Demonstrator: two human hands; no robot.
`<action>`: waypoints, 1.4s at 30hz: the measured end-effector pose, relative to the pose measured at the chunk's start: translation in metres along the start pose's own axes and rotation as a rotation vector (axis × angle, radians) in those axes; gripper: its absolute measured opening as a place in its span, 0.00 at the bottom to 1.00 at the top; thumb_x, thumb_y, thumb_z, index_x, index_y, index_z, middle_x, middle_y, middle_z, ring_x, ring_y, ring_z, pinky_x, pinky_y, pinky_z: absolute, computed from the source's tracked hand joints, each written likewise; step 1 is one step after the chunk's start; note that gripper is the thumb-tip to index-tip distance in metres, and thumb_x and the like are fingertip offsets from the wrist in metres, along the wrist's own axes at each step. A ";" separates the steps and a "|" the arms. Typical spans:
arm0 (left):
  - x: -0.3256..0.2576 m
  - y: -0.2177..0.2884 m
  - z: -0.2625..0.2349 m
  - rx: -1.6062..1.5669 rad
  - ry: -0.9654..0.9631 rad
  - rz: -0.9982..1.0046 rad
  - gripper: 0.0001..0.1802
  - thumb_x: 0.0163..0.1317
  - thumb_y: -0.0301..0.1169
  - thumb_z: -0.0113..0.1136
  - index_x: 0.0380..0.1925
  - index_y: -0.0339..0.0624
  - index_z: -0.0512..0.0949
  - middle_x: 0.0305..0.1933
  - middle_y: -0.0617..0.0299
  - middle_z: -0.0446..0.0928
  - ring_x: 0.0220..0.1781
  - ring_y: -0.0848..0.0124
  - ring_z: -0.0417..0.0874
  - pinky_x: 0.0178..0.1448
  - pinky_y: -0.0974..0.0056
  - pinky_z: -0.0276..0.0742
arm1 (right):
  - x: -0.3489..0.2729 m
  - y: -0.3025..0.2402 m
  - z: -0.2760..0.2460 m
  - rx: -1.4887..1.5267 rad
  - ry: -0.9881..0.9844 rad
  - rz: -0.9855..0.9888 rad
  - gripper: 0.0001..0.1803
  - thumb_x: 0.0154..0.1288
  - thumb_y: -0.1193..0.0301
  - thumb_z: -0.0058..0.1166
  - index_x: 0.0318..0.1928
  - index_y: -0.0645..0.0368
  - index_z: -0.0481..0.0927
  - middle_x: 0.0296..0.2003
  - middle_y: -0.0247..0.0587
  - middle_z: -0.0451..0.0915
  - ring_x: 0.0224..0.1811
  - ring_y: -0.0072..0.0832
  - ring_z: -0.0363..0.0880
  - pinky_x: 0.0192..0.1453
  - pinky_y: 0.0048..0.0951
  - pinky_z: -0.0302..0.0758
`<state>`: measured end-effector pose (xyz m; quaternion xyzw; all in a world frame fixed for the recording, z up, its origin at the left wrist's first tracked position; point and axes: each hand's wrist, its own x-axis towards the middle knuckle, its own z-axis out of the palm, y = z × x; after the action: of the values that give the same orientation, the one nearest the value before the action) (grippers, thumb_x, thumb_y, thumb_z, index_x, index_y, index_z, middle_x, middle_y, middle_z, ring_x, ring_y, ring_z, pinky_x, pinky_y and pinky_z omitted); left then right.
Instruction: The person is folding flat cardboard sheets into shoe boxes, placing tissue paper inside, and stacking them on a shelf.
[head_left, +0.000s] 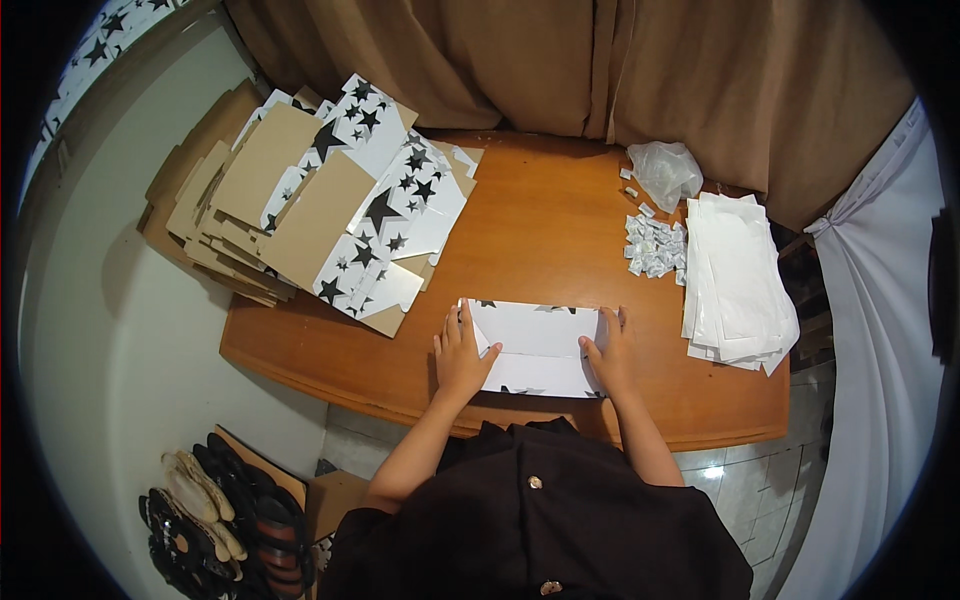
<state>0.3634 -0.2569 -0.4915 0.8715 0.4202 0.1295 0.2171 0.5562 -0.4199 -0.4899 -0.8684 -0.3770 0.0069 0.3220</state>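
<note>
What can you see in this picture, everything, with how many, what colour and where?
Open box: one, white with black stars, between the hands
Table: one, orange-brown, centre
Cardboard pieces: many, brown and white with black stars, table's left
Small packets: dozens, whitish, table's right
Plastic bag: one, translucent, back right
Flat white stack: sheets uncounted, far right of table
Curtain: count unclear, brown, behind table
Cloth: one, white, right
Wall: one, pale, left
Footwear: several, black, beige, brown, lower left
Floor tiles: several, grey, below table
Dark top: one, bottom centre
Left hand: one, bare, box's left end
Right hand: one, bare, box's right end
</note>
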 end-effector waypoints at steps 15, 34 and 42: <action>0.014 -0.049 -0.018 -0.977 -0.241 -0.433 0.40 0.66 0.52 0.43 0.66 0.32 0.50 0.58 0.47 0.69 0.57 0.63 0.72 0.59 0.63 0.66 | 0.010 0.075 -0.010 0.744 -0.419 0.557 0.36 0.68 0.42 0.31 0.59 0.60 0.68 0.54 0.52 0.72 0.52 0.40 0.72 0.55 0.40 0.70; 0.036 -0.034 -0.048 -0.956 0.013 0.080 0.30 0.67 0.45 0.46 0.63 0.39 0.60 0.55 0.55 0.61 0.59 0.64 0.63 0.65 0.62 0.56 | 0.028 0.044 -0.030 1.408 -0.064 0.349 0.18 0.68 0.55 0.43 0.25 0.52 0.68 0.28 0.31 0.74 0.27 0.16 0.66 0.31 0.19 0.62; -0.019 -0.043 0.007 -0.559 0.065 0.183 0.32 0.63 0.26 0.44 0.68 0.37 0.51 0.62 0.48 0.56 0.65 0.57 0.59 0.70 0.60 0.50 | -0.041 0.055 0.022 1.142 0.184 0.309 0.08 0.60 0.78 0.54 0.37 0.55 0.68 0.30 0.27 0.66 0.30 0.13 0.63 0.34 0.15 0.62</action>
<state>0.3260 -0.2503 -0.5196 0.8076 0.2946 0.2870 0.4225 0.5571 -0.4635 -0.5478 -0.5997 -0.1535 0.1798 0.7645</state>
